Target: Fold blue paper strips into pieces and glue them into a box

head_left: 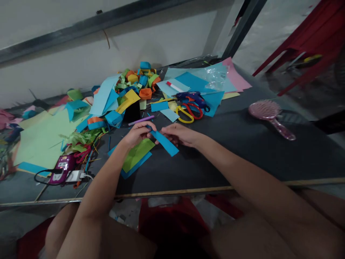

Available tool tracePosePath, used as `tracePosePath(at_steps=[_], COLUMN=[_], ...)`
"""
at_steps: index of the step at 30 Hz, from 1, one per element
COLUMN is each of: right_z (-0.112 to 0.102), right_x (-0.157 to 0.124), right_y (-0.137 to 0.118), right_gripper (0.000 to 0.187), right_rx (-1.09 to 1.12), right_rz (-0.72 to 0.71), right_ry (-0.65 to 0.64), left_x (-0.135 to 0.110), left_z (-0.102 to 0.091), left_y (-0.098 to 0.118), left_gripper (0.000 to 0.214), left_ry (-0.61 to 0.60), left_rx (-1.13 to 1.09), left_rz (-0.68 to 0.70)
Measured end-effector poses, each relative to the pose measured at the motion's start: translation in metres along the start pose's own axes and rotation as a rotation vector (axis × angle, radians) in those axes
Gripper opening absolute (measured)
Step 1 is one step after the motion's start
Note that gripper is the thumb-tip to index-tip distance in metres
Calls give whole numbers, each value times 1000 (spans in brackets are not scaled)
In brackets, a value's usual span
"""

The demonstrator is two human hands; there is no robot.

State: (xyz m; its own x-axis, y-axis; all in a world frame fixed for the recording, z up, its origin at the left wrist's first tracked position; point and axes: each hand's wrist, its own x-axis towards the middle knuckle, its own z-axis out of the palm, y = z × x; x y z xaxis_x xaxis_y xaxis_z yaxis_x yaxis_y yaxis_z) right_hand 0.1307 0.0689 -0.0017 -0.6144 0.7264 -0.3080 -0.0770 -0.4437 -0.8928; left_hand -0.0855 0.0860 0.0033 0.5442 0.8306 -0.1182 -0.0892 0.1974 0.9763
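Between my two hands is a strip of blue paper (167, 144), its free end pointing down to the right. My left hand (139, 133) pinches the strip's upper left end. The fingers of my right hand (179, 134) close on it from behind, so their tips are partly hidden. Below my left hand, green paper (138, 155) lies on top of blue paper (137, 169) on the dark table. A purple pen (141, 120) rests just beyond my left hand. Scissors with red and yellow handles (185, 114) lie beyond my right hand.
Folded paper pieces (145, 94) are heaped at the back. Paper sheets (188, 81) and a red-capped marker (174, 86) lie back right. A pink hairbrush (265, 111) is on the right. At left are pale green sheets (40, 140) and a purple corded device (63, 168). A red chair (302, 43) stands beyond.
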Motion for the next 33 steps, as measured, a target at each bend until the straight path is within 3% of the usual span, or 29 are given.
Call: tracePosePath(at_steps=[3,10,15,20,24,29,33], right_z=[10,4,8,12,13,10,8], right_x=[1,9,11,10,11,13,13], right_y=[7,12,15,16,16,16,15], right_gripper=[46,43,40,36,36,39,37], right_rx=[36,56,-63,-165,-188,-106,-179], right_rz=[46,-147,-201,-246,-257,-410,-499], right_ry=[-121,126,158,222,211,412,479], left_x=[0,9,6,-1,-2,0,-1], left_z=[7,14,22,34,37,34,36], left_y=[0,-7,-8,-9,-9,-9,-8], left_gripper=[21,44,42,38,40,45,46], left_ry=[40,291,355,340,398,424,333], left_rx=[85,71,208,247,356,410,430], left_rz=[8,150,209,264,288,309,275])
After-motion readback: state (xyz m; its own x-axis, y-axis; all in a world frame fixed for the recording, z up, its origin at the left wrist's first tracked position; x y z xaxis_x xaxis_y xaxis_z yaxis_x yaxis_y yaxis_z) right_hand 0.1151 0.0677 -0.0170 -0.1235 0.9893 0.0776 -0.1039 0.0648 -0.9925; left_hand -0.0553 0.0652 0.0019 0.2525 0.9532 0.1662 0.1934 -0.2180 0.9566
